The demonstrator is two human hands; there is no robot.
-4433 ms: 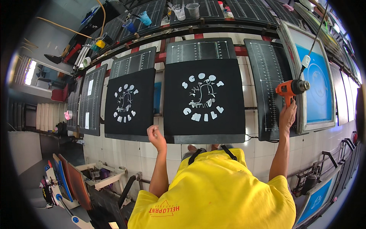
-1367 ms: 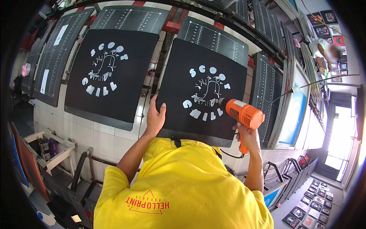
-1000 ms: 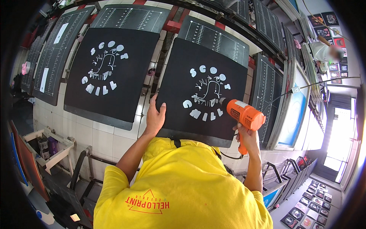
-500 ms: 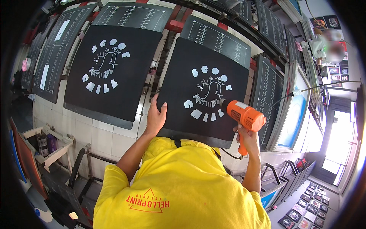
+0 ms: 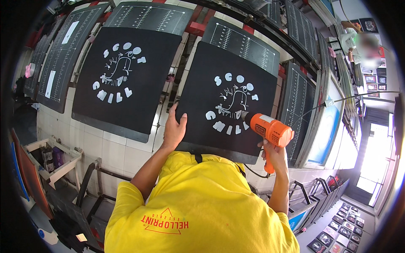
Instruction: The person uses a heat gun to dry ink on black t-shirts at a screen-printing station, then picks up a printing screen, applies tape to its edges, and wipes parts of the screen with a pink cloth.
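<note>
In my right hand [image 5: 275,153] is an orange heat gun [image 5: 272,130], gripped by its handle. Its metal nozzle points left, over the lower right part of a white line drawing ringed with white letter shapes. That print is on a black fabric panel [image 5: 202,84] lying flat on a dark printing board. My left hand [image 5: 174,130] is at the panel's left edge, thumb and fingers apart, holding nothing. Whether its fingertips press on the edge is hard to see. To the left, a second black panel [image 5: 143,92] bears the same white print.
More dark boards with white rulers [image 5: 67,55] line the row left and right. A blue-meshed screen frame [image 5: 327,130] leans on the right. A cord trails from the heat gun. A wooden trolley [image 5: 63,162] stands lower left. Another person [image 5: 348,44] is at the far right.
The heat gun and both my hands have hardly moved. The panels sit slightly further right in view. At the far right, the other person has shifted, and an arm now shows lower.
</note>
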